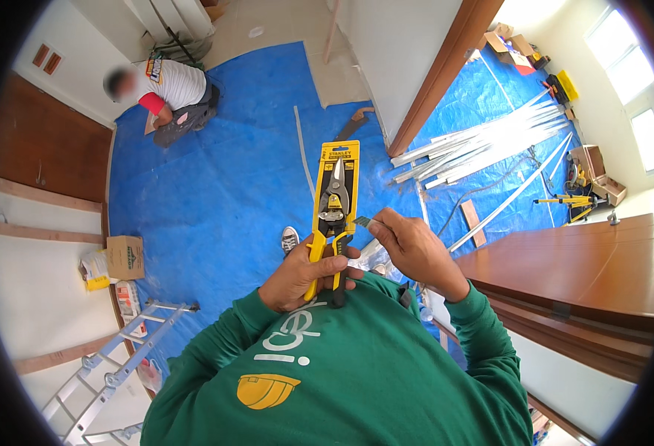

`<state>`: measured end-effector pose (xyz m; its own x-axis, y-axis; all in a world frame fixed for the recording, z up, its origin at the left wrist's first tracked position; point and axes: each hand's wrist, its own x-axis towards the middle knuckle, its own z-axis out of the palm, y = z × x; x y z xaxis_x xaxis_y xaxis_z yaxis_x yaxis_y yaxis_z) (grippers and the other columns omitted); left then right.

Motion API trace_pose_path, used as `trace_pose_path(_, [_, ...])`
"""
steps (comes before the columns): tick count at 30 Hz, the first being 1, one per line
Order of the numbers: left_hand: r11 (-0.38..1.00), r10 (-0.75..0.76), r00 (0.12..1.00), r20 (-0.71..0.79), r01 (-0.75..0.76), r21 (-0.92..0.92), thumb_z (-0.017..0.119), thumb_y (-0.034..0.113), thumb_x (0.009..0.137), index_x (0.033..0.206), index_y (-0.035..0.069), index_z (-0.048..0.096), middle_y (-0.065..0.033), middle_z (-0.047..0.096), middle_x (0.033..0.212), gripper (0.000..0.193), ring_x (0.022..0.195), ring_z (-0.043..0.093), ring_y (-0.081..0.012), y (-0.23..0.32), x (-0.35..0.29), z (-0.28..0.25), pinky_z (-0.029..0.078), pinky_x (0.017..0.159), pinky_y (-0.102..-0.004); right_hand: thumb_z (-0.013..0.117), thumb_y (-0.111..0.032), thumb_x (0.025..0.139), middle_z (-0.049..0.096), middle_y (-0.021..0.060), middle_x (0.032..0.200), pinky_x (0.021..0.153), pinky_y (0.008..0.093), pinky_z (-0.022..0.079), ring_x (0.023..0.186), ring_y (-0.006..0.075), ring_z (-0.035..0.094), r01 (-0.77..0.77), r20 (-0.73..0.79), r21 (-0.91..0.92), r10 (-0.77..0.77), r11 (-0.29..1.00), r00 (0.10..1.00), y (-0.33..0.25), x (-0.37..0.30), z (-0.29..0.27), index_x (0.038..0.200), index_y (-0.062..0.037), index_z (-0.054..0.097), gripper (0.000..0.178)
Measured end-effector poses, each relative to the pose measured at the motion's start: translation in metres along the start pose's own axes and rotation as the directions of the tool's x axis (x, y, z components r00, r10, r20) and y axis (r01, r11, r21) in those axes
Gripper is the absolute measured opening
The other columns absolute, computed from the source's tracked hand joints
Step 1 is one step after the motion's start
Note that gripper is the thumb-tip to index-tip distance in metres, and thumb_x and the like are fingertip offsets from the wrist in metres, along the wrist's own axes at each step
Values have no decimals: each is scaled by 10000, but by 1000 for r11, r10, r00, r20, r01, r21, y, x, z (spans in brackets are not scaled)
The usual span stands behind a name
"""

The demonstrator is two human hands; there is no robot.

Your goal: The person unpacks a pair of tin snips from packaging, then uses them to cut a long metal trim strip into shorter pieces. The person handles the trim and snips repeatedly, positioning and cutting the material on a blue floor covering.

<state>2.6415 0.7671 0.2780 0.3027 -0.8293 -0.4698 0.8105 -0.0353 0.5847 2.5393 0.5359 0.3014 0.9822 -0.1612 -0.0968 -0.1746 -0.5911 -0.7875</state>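
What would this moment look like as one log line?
left hand: holding snips on yellow card | right hand: pinching small flat strip by card's edge | below: blue sheet

1 pair of metal snips point(333, 199) lies lengthwise against a long yellow-and-black backing card point(321, 186). The grey blades point away from the wearer; the 2 yellow-and-black handles extend toward the wearer's chest, gripped by the left hand point(301, 276). The right hand point(416, 251) pinches 1 small, flat, dark striped piece point(362, 221) at the card's right edge; contact with the card cannot be determined.
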Motion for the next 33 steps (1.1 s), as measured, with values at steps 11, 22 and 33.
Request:
trace_pose_path(11, [849,292,953,86,-300,436,778,347,1013,1583,82,336,-81,533,1361,768,1292,560,-211,-20,13,-5,503,1052,-370,811,-263,998,691,23,976,692,272,487,817,85,590,18,-117,784,120,621,986,-6,4,40,1209,4,629,386])
trace_pose_path(22, [697,707,696,-127,-653,297,862,338,952,1562,4,336,-121,602,1308,873,1209,631,-205,76,28,-5,557,1026,-354,732,-93,1027,714,22,1029,772,233,535,904,63,650,-33,8,771,43,636,999,-25,24,62,1232,16,609,263])
trace_pose_path(33, [588,803,493,-335,-748,307,768,227,1039,1270,76,558,2,681,1003,347,827,653,-59,86,53,-19,543,710,-228,604,-161,1091,648,266,771,624,542,482,740,502,650,132,-53,153,-125,979,991,-57,6,20,1104,-10,598,151])
